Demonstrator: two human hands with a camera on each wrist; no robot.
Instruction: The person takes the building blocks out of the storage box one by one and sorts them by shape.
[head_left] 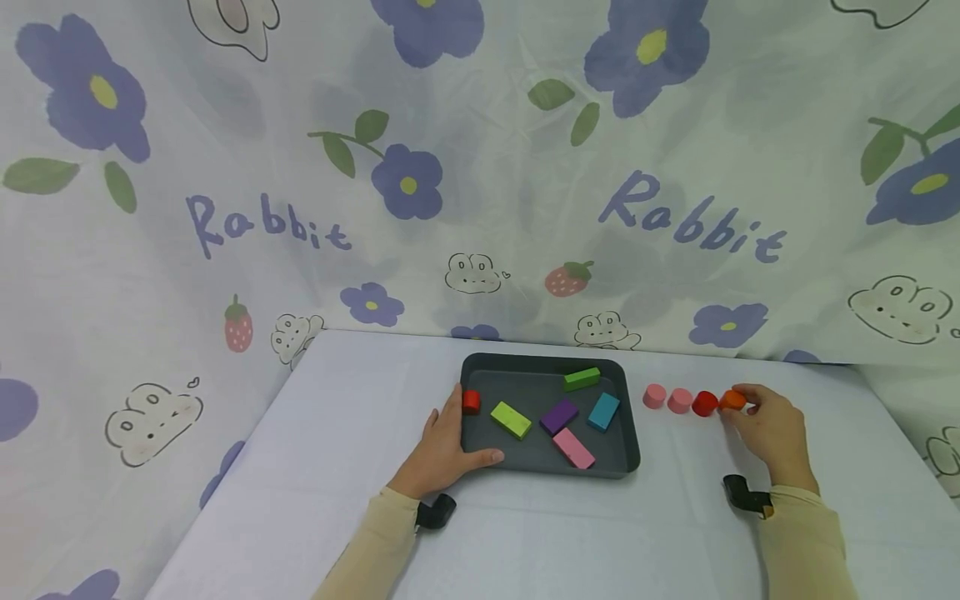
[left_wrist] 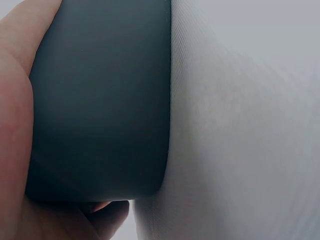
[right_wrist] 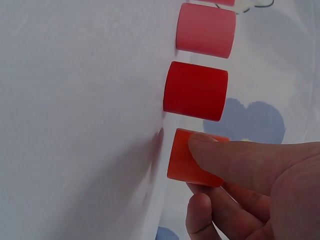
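Note:
My right hand [head_left: 776, 429] pinches an orange cylinder block [right_wrist: 186, 157] between thumb and fingers at the right end of a row. Beside it stands a red cylinder block [right_wrist: 196, 91], and left of that come a pink cylinder block [head_left: 680, 401] and another pink cylinder block [head_left: 654, 396]. Whether the orange one touches the table is hard to tell. My left hand [head_left: 438, 450] holds the near left corner of a dark grey tray [head_left: 525, 385], thumb over the front rim and fingers along the left wall. In the left wrist view the tray's outer wall [left_wrist: 105, 100] fills much of the picture.
Inside the tray lie a red block [head_left: 471, 402], a lime block [head_left: 512, 420], a green block [head_left: 582, 379], a purple block [head_left: 559, 416], a blue block [head_left: 603, 412] and a pink block [head_left: 573, 448]. A white cloth [head_left: 570, 533] covers the table; a printed curtain [head_left: 480, 225] hangs behind.

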